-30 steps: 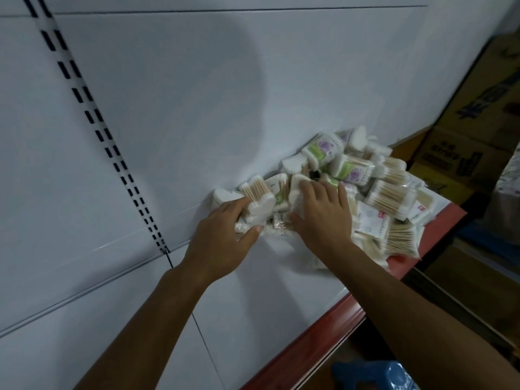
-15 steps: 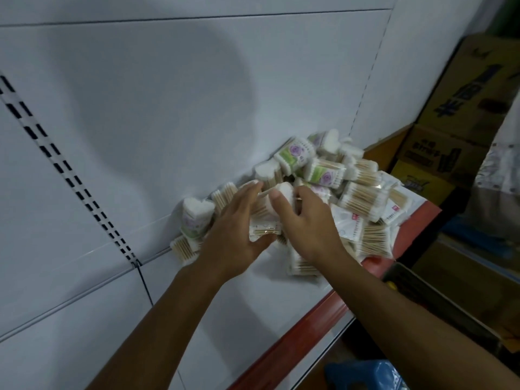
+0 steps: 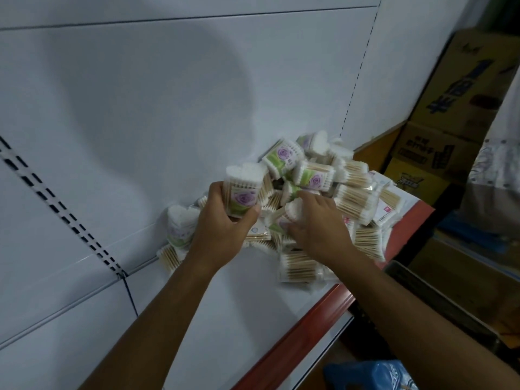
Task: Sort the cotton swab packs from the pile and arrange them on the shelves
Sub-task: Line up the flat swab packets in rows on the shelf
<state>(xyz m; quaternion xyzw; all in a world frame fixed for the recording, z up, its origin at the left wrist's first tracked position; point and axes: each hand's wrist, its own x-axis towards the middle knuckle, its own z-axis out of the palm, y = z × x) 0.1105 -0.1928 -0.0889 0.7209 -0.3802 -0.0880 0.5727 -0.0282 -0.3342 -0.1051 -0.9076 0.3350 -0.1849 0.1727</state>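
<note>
Sorting looks barely begun: the heap of clear plastic cotton swab packs (image 3: 332, 192) fills the frame's centre-right on the white shelf (image 3: 239, 299), and only one upright heart-shaped pack (image 3: 180, 223) stands left of it. The left hand (image 3: 222, 232) grips a heart-shaped pack with a purple rose label (image 3: 243, 192), lifted. The right hand (image 3: 318, 223) curls round another white pack (image 3: 292, 209) in the heap.
</note>
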